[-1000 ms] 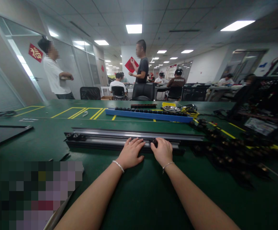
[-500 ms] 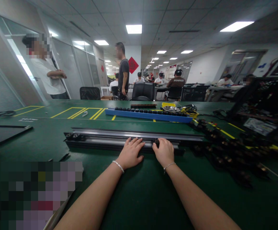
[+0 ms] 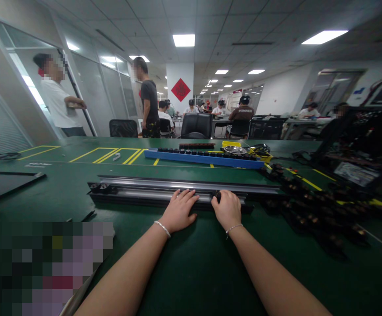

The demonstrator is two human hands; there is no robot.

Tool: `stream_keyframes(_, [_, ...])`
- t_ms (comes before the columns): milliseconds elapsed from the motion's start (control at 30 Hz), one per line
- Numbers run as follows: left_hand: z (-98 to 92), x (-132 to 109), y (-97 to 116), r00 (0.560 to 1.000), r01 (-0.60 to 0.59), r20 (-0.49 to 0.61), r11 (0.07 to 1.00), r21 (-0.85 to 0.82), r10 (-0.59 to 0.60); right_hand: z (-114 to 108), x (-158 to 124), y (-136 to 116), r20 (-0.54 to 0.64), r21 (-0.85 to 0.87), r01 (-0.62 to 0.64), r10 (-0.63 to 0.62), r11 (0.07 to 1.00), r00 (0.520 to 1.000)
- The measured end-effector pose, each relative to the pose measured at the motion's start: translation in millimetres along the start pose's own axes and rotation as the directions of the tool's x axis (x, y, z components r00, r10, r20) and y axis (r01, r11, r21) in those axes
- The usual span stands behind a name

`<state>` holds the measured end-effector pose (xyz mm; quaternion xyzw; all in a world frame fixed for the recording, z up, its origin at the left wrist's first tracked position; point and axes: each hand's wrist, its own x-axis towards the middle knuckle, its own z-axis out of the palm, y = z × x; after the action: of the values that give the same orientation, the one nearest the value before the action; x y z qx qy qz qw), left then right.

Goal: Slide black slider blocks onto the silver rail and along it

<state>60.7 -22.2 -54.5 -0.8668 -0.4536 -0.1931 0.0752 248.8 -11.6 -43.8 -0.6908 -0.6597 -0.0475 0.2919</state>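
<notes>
A long black metal channel point(image 3: 138, 195) lies across the green table, with a second dark rail point(image 3: 184, 182) just behind it. Flat on the near channel rests my left hand point(image 3: 180, 210), its fingers stretched over the edge. My right hand point(image 3: 228, 208) is closed around a small black part point(image 3: 216, 195) at the channel's right portion; the fingers hide most of it. A pair of small black round pieces point(image 3: 101, 188) sits inside the channel at its left end.
Beyond the rails lies a blue strip point(image 3: 204, 159) lined with black pieces. Many dark parts point(image 3: 315, 206) are heaped at the right, near a metal dish point(image 3: 236, 150) and a yellow tray point(image 3: 231, 144). A dark flat panel point(image 3: 6, 186) lies at the left. People stand and sit behind the table.
My right hand has shifted slightly to the right along the channel with the small black part. My left hand stays put. A standing person in the background has moved left.
</notes>
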Motion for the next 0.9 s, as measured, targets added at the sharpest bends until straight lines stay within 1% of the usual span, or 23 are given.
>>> stream_keyframes(500, [-2.6,0,1,1.0,-0.001,-0.008,1.0,-0.009,0.001,-4,2,8,0.004,-0.027,-0.044,0.044,0.999,0.999])
stream_keyframes(900, [0.7,3,-1,0.999,0.009,-0.047,1.0,0.014,-0.008,-6,4,20,-0.038,-0.055,-0.065,0.063,0.996,0.997])
